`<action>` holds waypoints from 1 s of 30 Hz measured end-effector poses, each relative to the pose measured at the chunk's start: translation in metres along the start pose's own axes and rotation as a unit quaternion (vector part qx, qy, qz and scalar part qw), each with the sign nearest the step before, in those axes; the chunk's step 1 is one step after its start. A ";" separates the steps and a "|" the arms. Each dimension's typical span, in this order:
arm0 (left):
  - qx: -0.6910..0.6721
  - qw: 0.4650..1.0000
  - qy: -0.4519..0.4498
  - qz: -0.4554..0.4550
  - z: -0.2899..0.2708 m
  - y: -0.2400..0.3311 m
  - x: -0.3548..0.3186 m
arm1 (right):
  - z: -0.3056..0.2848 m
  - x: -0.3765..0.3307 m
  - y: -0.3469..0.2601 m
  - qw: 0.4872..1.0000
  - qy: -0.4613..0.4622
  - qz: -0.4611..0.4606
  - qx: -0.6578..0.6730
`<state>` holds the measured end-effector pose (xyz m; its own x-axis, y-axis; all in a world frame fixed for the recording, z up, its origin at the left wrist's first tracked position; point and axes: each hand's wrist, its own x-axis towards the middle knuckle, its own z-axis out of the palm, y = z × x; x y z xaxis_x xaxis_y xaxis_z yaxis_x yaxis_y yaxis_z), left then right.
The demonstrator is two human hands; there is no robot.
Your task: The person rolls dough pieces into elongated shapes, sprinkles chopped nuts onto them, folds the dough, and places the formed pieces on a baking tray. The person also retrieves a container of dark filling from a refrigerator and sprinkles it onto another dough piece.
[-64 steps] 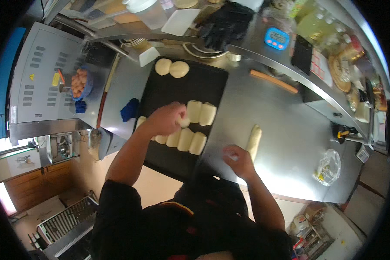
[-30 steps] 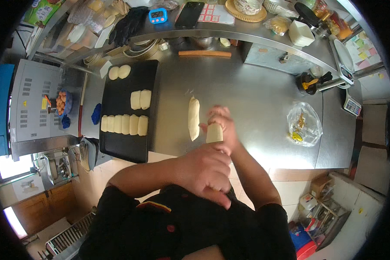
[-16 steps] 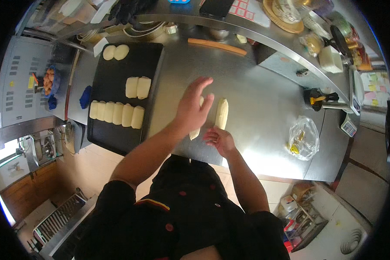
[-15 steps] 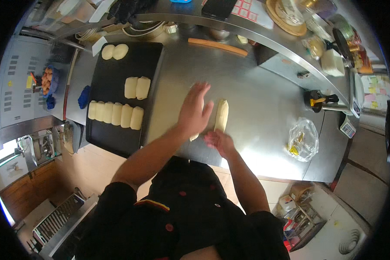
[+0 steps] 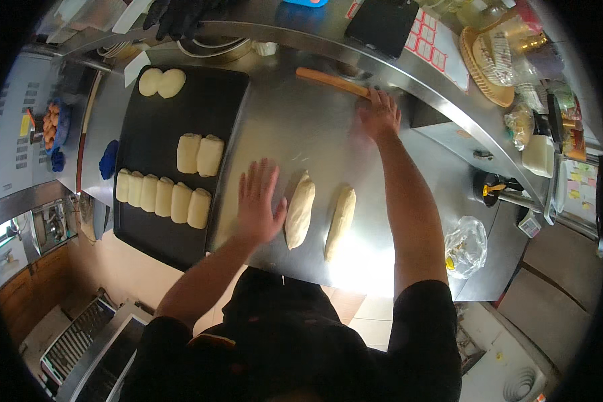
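Left hand (image 5: 258, 206) spread near tabletop (image 5: 268, 110) front edge, right hand (image 5: 382, 114) at rolling pin (image 5: 328, 81) toward back edge, grip unclear, best lifted clear of dough strips (image 5: 301, 213).

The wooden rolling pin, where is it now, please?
In the head view, the wooden rolling pin lies right of the black baking tray, its right end at the right hand.

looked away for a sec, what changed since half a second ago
The right hand has gone forward from the near end of the right roll to the right end of the rolling pin; whether it grips is unclear. The left hand has shifted left, off the left roll. The tray and its dough stayed put.
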<state>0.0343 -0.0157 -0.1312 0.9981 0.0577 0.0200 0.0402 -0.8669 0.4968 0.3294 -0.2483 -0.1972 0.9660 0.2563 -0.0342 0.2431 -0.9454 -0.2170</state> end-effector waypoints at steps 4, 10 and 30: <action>0.015 0.997 0.074 0.001 -0.004 -0.017 0.056 | 0.043 -0.050 0.046 0.997 -0.020 -0.047 0.061; -0.042 0.958 -0.268 -0.089 0.005 -0.006 0.028 | -0.027 -0.259 0.017 0.974 -0.126 -0.129 0.136; 0.126 0.992 -0.018 -0.023 0.065 -0.006 0.052 | 0.014 -0.216 0.012 1.000 0.016 0.013 -0.004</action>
<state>0.0894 -0.0394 -0.1900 0.9958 0.0868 -0.0307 0.0918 -0.9604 0.2632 0.1220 -0.3123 -0.2062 0.9743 0.2250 -0.0080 0.2185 -0.9535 -0.2078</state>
